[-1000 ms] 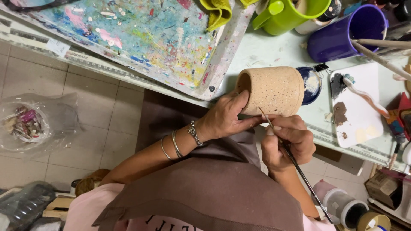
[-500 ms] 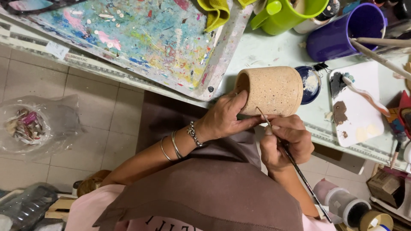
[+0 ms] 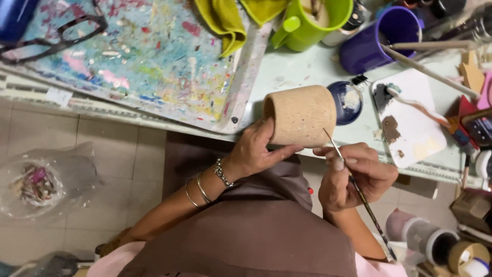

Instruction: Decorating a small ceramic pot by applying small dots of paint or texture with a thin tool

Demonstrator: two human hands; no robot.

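Note:
My left hand (image 3: 259, 151) grips a tan speckled ceramic pot (image 3: 302, 115) by its open rim, holding it on its side just over the table edge. My right hand (image 3: 353, 174) pinches a thin paintbrush (image 3: 359, 192), its fine tip touching the pot's lower right side. Bracelets circle my left wrist. A brown apron covers my lap below both hands.
A paint-splattered board (image 3: 148, 56) with eyeglasses (image 3: 51, 43) lies at left. A yellow cloth (image 3: 225, 23), green mug (image 3: 312, 23), purple cup (image 3: 371, 43), small blue dish (image 3: 346, 102) and white palette (image 3: 415, 120) stand beyond the pot. A plastic bag (image 3: 41, 182) lies on the tiled floor.
The pot has been lifted slightly and the brush tip now rests on its lower right side. Both hands stay in nearly the same place.

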